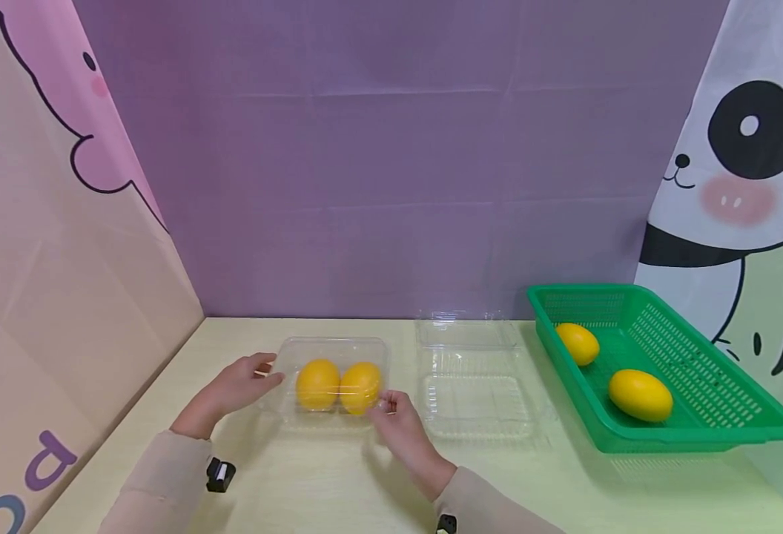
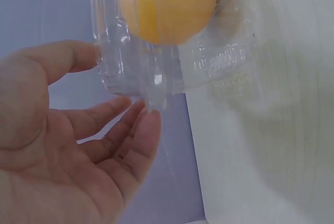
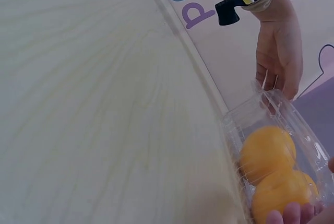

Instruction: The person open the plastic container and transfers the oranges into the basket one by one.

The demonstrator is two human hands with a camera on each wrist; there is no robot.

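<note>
A clear plastic clamshell box (image 1: pixel 338 348) with two yellow, lemon-like fruits (image 1: pixel 318 384) side by side inside is held between both hands, its lid over them. My left hand (image 1: pixel 239 382) holds its left end; in the left wrist view the thumb touches the side wall and the fingertips meet the rim at the corner. At the front right corner, my right hand (image 1: pixel 405 432) pinches the edge with curled fingers. In the right wrist view only a few of its fingertips (image 3: pixel 291 213) show, below the fruit. Whether the box rests on the table cannot be told.
A second clear clamshell box (image 1: pixel 474 404) stands open on the pale table (image 1: pixel 311 482), just right of the held one. Farther right, a green plastic basket (image 1: pixel 658 437) contains two more yellow fruits (image 1: pixel 640 395). Printed cloth walls (image 1: pixel 365 163) close off the back and sides.
</note>
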